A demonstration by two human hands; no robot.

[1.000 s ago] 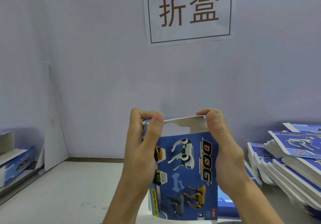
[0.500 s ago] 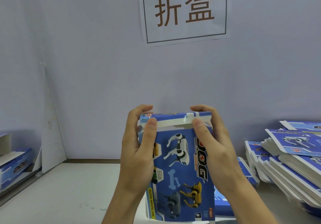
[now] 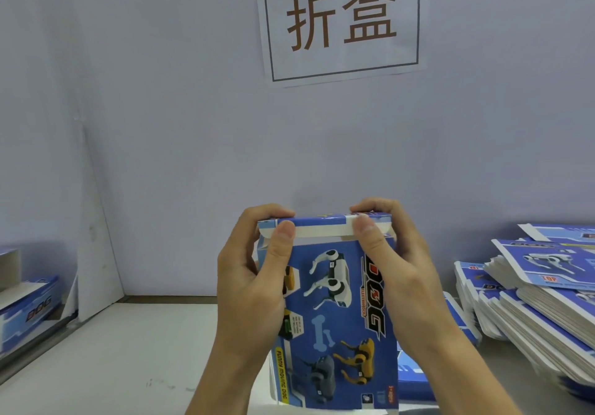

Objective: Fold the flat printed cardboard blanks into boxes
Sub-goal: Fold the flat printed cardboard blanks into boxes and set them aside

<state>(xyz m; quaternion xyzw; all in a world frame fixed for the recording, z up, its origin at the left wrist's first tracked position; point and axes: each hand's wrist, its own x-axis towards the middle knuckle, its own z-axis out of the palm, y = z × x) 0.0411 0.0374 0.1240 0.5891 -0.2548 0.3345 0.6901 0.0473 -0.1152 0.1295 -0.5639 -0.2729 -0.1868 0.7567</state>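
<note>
A blue printed box [image 3: 335, 324] with toy dogs and the word DOG stands upright in front of me, held between both hands. Its top flap [image 3: 322, 226] is folded over, with the white tuck edge lying against the front panel. My left hand [image 3: 254, 282] grips the box's upper left corner, thumb on the flap's edge, fingers curled over the top. My right hand [image 3: 396, 273] grips the upper right corner the same way, thumb pressing the tuck edge. The box's back and its inside are hidden.
A slanting stack of flat printed blanks [image 3: 544, 302] lies at the right on the white table [image 3: 112, 366]. Folded boxes [image 3: 29, 308] sit at the far left edge. A blue-grey wall with a paper sign [image 3: 341, 22] closes the back.
The top flap, upright and showing its grey inner side a second ago, has been folded down over the box. Both thumbs have moved onto its white tuck edge.
</note>
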